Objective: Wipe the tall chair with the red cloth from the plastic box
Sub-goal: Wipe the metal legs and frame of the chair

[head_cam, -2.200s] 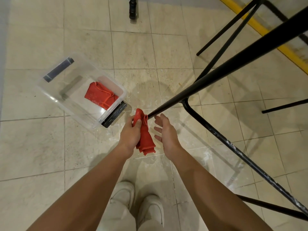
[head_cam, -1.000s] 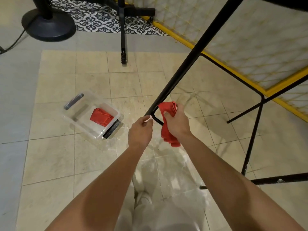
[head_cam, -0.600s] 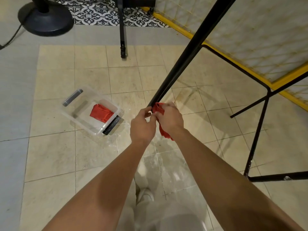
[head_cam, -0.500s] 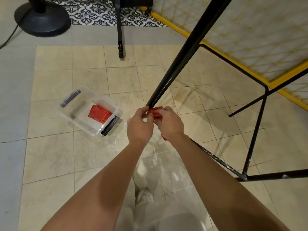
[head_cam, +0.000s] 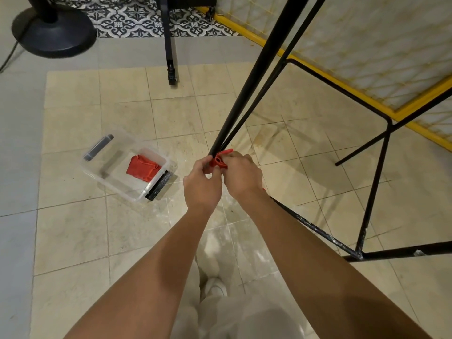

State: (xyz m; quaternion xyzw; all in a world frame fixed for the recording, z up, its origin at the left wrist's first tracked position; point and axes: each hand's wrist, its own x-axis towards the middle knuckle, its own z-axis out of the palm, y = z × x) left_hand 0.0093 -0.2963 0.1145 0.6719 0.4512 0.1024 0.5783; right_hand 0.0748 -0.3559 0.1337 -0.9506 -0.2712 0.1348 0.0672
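The tall chair's black metal leg (head_cam: 252,77) slants from the top of the view down to my hands. A red cloth (head_cam: 220,159) is bunched at the lower end of that leg. My right hand (head_cam: 242,176) grips the cloth from the right. My left hand (head_cam: 203,183) pinches the cloth from the left, fingers curled against it. Most of the cloth is hidden between the two hands. On the floor to the left stands the clear plastic box (head_cam: 97,167) with a second red cloth (head_cam: 143,168) lying inside it.
The chair's lower black rails (head_cam: 318,231) and another leg (head_cam: 374,184) run across the floor on the right. A yellow-framed mesh panel (head_cam: 367,57) stands behind. A black fan base (head_cam: 52,33) and a black pole (head_cam: 168,45) are at the far left. My shoes show below.
The cloth passed from my left hand to my right, then both hands closed together on it at the lower end of the chair leg. The view tilted up from the floor.
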